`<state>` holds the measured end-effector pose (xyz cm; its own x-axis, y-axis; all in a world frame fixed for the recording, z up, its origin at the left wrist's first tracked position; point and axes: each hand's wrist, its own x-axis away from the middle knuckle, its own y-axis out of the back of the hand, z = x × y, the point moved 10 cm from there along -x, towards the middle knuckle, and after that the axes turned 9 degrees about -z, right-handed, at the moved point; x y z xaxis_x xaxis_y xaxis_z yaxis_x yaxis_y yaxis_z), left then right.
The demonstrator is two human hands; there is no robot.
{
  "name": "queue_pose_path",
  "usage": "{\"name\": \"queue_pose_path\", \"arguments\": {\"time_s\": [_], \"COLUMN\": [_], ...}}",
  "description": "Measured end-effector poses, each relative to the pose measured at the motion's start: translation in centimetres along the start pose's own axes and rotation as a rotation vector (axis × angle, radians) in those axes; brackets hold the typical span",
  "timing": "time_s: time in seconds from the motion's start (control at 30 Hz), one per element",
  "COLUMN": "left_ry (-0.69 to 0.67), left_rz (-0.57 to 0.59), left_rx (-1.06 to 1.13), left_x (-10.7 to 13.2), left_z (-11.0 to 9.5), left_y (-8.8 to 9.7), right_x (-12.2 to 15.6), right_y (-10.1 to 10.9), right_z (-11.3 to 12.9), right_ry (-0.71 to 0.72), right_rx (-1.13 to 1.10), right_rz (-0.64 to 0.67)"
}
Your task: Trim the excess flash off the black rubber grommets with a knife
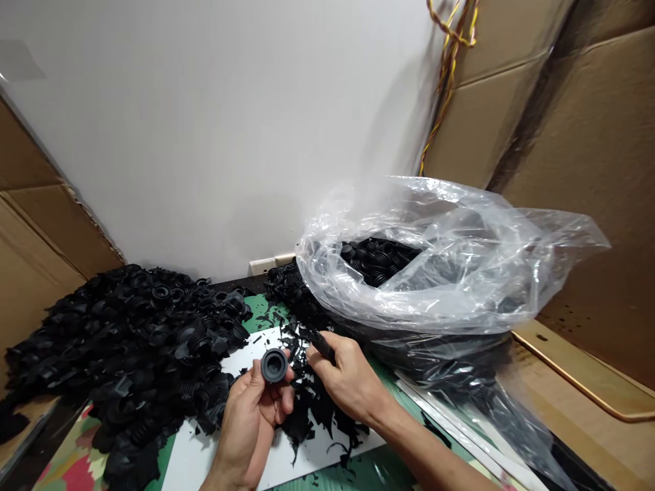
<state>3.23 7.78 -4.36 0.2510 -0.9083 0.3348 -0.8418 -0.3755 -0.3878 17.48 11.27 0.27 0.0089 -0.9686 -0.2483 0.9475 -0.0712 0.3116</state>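
left hand [249, 423] holds black rubber grommet [273, 365], right hand [348, 378] a dark tool [322, 345].

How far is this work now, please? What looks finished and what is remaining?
Looks done: the heap of black rubber bellows beside the black scraps on the white sheet. In hand: the left hand holds one bellows, the right hand a slim black tool. Still left: more bellows in the clear plastic bag.

My left hand [245, 419] holds a black rubber boot [273, 365]; my right hand [348, 382] grips a dark tool [322, 345] over rubber scraps [312, 416].
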Motion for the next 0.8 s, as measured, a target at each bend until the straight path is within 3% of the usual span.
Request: {"name": "queue_pose_path", "arguments": {"time_s": [0.17, 0.47, 0.8], "left_ry": [0.011, 0.006, 0.025], "left_rz": [-0.022, -0.002, -0.025], "left_rx": [0.007, 0.010, 0.026], "left_x": [-0.2, -0.4, -0.1], "left_z": [0.3, 0.1, 0.1], "left_y": [0.4, 0.2, 0.3], "right_x": [0.2, -0.1, 0.3], "right_y": [0.1, 1.1, -0.7], "right_z": [0.9, 0.3, -1.1], "right_ry": [0.051, 0.097, -0.023], "right_rx": [-0.048, -0.035, 0.075], "right_rz": [-0.024, -0.102, 0.062]}}
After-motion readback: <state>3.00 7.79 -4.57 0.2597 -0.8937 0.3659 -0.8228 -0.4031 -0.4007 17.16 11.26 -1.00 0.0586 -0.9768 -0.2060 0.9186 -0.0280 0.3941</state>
